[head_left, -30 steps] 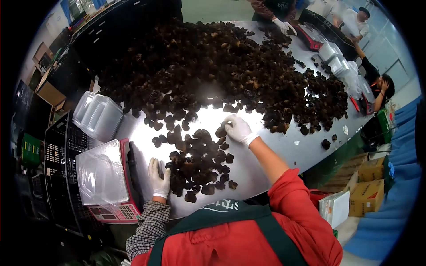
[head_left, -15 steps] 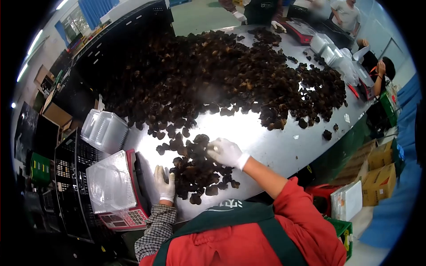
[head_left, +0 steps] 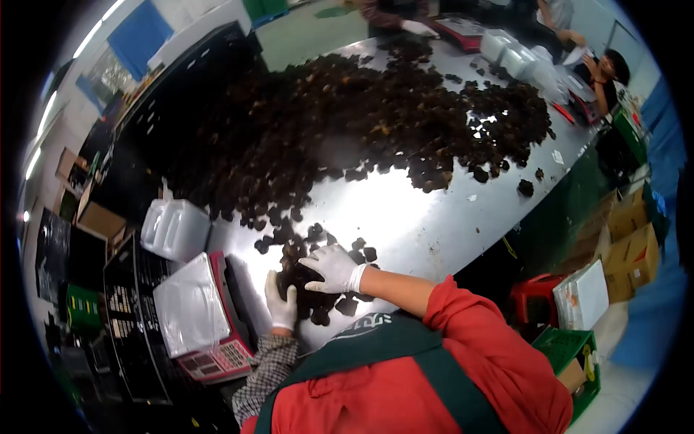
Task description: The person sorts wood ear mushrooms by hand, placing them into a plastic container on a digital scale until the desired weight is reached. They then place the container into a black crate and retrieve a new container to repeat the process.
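A small pile of dark brown, mushroom-like pieces (head_left: 293, 273) lies on the shiny metal table before me. My left hand (head_left: 281, 302), in a white glove, stands at the pile's left edge with thumb and fingers apart. From the right, my right hand (head_left: 334, 269), gloved too, lies over the top of this pile. Its fingers reach left and its thumb is spread from them; the pieces under the palm are hidden. Several loose pieces (head_left: 346, 307) rest just below the right hand. Beyond both hands spreads a much larger heap (head_left: 347, 116) of the same pieces.
Left of my hands is a red scale (head_left: 220, 358) with a clear plastic box (head_left: 191, 307) on its platform. Stacked clear containers (head_left: 176, 230) stand behind it. Black crates (head_left: 134, 311) line the left side. Across the table are a co-worker's gloved hand (head_left: 419, 29) and another scale (head_left: 460, 32).
My right hand has moved left and slightly down across the small pile, closer to my left hand. The pile is drawn together more tightly. The camera view has shifted slightly.
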A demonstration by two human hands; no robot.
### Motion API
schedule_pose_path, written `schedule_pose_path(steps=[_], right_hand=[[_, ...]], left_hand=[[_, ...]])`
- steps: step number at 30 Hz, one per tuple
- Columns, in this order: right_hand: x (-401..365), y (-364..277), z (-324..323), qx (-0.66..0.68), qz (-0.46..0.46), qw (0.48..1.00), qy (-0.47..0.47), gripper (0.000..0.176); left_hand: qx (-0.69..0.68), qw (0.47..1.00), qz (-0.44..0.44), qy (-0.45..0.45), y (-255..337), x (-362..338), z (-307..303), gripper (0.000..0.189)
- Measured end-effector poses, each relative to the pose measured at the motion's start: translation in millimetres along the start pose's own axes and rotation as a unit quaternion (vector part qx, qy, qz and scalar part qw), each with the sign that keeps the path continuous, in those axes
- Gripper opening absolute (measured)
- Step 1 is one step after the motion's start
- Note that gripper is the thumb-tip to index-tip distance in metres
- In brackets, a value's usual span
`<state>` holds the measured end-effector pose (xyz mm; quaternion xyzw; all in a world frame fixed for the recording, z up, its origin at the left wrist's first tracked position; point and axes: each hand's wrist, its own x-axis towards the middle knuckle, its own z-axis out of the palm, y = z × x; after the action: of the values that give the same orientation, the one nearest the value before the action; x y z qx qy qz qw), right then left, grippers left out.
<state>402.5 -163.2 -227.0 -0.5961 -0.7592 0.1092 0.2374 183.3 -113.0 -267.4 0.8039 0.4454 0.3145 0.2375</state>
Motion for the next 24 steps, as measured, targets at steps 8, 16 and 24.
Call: schedule_pose_path(steps=[8, 16, 24], right_hand=[[-15, 36, -37, 0.048, 0.041, 0.995, 0.073, 0.065], [-109, 52, -36, 0.021, 0.054, 0.998, 0.04, 0.082], [-74, 53, -19, 0.03, 0.03, 0.996, 0.08, 0.09]], left_hand=[[-0.063, 0.997, -0.023, -0.029, 6, -18, -12, 0.077], [0.031, 0.99, 0.094, -0.102, 5, -53, -8, 0.113], [0.144, 0.973, 0.111, -0.143, 24, -34, -18, 0.126]])
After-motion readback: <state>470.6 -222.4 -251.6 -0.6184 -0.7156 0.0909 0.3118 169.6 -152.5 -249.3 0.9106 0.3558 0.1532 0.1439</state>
